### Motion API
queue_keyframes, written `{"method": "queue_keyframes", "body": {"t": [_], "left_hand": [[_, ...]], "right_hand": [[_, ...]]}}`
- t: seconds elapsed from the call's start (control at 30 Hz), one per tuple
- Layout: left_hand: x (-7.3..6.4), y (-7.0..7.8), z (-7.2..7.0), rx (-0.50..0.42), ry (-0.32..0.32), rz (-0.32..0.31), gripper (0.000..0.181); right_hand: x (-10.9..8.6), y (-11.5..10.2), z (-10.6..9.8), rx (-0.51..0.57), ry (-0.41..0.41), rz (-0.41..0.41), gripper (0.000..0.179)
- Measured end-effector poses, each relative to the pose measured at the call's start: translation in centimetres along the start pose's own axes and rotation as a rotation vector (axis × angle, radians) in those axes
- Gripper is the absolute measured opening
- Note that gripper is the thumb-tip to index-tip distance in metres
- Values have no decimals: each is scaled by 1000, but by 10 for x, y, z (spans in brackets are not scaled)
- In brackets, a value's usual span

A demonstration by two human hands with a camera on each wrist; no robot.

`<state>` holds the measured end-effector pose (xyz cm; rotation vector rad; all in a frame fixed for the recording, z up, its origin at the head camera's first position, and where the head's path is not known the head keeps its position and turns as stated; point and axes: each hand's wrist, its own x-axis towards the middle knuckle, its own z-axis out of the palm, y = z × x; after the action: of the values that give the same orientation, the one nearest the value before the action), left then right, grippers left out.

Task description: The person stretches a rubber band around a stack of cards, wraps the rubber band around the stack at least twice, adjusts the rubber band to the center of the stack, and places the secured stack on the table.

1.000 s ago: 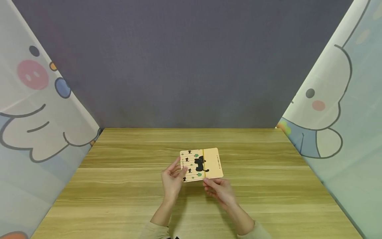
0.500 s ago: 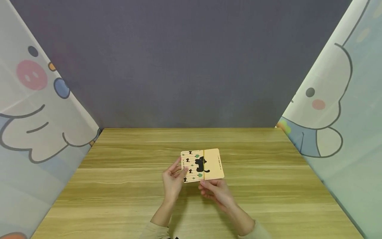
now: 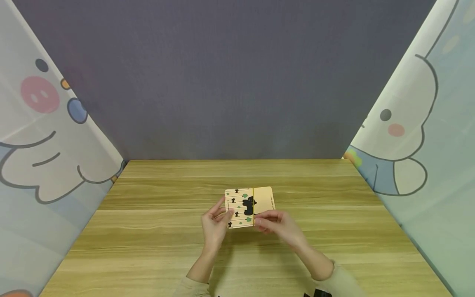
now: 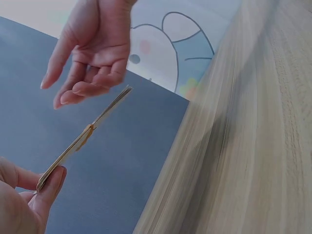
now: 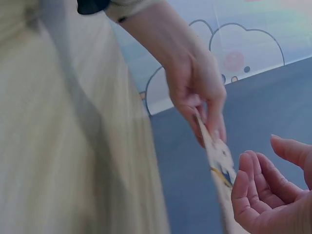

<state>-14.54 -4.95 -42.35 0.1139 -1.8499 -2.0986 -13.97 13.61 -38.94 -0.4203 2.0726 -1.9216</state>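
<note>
A thin cream notebook (image 3: 241, 206) with a black cat and green leaves printed on its cover is held up over the wooden table. A yellow rubber band (image 3: 254, 198) runs round its middle. My left hand (image 3: 215, 226) pinches the left edge, thumb on the cover and fingers behind. At the lower right corner is my right hand (image 3: 279, 226), its fingertips by the band's lower end. In the left wrist view the right hand (image 4: 100, 53) shows loosely curled fingers, thumb apart, with nothing between them. The notebook appears edge-on there, with the band (image 4: 87, 131) bunched on it.
The wooden table (image 3: 156, 231) extends on every side below the hands. A dark grey panel (image 3: 237, 82) stands behind it. Light curtains with cartoon animals hang at left (image 3: 22, 214) and right (image 3: 445, 231).
My right hand has moved up from below the notebook's lower edge to overlap its lower right corner beside the band. The left hand keeps its grip nearly in place.
</note>
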Motion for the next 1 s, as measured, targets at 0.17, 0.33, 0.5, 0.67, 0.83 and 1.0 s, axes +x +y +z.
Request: {"method": "queue_keyframes", "body": {"t": [0.17,0.33,0.5,0.67,0.83,1.0], "left_hand": [[0,-2,-2,14,-8,12,43],[-1,-3,-2,4,-17,18,43],[-2,-3,-3,2,-29,8,42],[-4,-2,-3,-19,-44,-12,43],[-9,9,-2,-24,-46,-28,42],[-13,20,-1,16,-51,-11,41]], "right_hand": [[9,-12,-10,-119,15,-55,31],[21,-22,-19,-202,60,-96,28],[34,-26,-26,-311,85,-140,26],[47,-24,-29,-417,87,-206,24],[59,-16,-30,-517,117,-292,18],[66,-12,-32,-589,156,-333,15]]}}
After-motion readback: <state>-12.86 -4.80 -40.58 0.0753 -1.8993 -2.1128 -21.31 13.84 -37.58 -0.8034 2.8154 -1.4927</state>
